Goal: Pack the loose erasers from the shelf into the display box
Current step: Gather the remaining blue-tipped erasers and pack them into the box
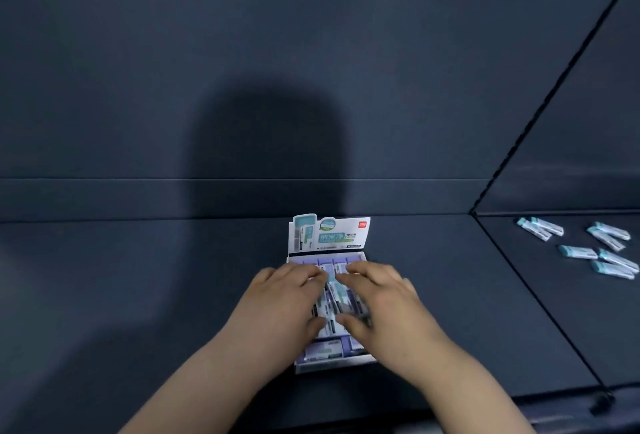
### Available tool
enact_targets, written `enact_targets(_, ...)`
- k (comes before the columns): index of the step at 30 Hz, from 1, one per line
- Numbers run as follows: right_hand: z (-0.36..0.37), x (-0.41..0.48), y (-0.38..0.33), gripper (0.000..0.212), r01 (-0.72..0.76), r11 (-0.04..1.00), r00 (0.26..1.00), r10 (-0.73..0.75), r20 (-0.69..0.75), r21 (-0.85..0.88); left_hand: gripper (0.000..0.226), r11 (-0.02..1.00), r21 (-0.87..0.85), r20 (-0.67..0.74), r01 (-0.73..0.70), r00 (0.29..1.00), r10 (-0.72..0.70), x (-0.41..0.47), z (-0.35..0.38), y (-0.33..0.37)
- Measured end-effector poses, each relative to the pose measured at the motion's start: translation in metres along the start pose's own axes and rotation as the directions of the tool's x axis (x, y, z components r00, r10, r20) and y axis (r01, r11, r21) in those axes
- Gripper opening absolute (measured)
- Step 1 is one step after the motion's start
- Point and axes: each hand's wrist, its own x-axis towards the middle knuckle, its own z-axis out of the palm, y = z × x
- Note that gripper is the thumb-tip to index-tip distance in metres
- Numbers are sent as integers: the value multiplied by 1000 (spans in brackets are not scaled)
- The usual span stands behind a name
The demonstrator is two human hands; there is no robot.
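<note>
The dark shelf (138, 278) meets a dark back panel (138, 53) bearing a head-shaped shadow (266, 143). Your left hand (280, 298) lies over the display box (332, 366), fingers bent onto the packed erasers (334, 291) (blur hides whether they grip). The box's header card (329, 233) stands upright, with Chinese print too blurred to read and a red logo (362, 224). Your right hand (384, 302) mirrors the left. The loose erasers (588, 246) lie scattered on the shelf, well apart to the right.

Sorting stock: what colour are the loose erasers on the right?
The loose erasers are white with teal ends; head view.
</note>
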Motion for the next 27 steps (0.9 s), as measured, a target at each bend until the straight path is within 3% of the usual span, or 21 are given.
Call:
enact_targets(8, 1, -15, 4, 56, 25, 998, 999, -23, -42, 64, 60, 996, 87, 25, -15, 1000, 13, 0, 4, 17)
enact_targets(12, -4, -28, 21, 56, 38, 993, 996, -29, -81, 114, 60, 994, 112, -62, -2, 998, 9, 6, 14, 37)
enact_targets(15, -14, -44, 45, 58, 54, 992, 994, -42, -103, 117, 61, 995, 95, 3, 23, 1000, -23, 14, 8, 75)
enact_targets(22, -58, -112, 139, 63, 7, 988, 996, 7, -90, 154, 64, 992, 125, -114, 10, 993, 5, 43, 41, 181)
enact_targets(27, -93, -162, 212, 63, -37, 983, 995, 52, -83, 178, 64, 999, 39, -67, 15, 998, -12, 69, 55, 273)
